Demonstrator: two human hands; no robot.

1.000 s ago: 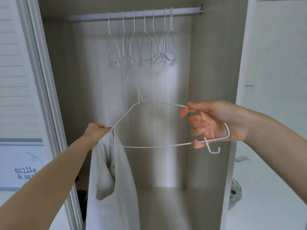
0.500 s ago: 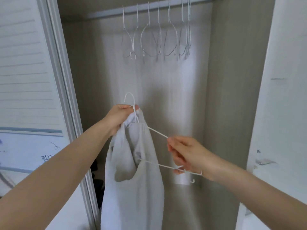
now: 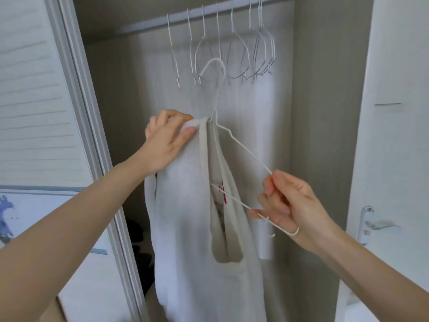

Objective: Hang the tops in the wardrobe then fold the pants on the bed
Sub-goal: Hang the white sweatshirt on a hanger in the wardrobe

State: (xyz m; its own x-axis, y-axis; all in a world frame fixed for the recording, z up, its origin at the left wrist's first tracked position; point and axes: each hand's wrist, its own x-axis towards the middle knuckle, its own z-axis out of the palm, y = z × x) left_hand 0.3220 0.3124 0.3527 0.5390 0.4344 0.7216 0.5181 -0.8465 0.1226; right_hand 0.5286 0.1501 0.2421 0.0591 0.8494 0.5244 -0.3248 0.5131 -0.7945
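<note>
White wire hanger is up in front of me inside the wardrobe, tilted, its hook raised toward the rail but not yet over it. My left hand grips one shoulder of the pale sleeveless top, fingers curled over the fabric right beside the hanger's neck, because that strap is already fed on and I want it pinned there while the rest hangs slack below. My right hand is closed on the far end of the hanger, thumb and fingers pinching the sloping arm and the bottom bar, so that end stays bare and steady for the other strap. That second strap looks still off the wire, hanging loose in the middle, so I judge the threading only half done. Compared with half a second ago, I've lifted the whole lot: the hook now overlaps the row of empty hangers on the rail, where before it sat well below them, and my left hand has come off the hook's base and shifted onto the fabric. My right hand has risen too, keeping the same end. No pants or bed in sight from here.
</note>
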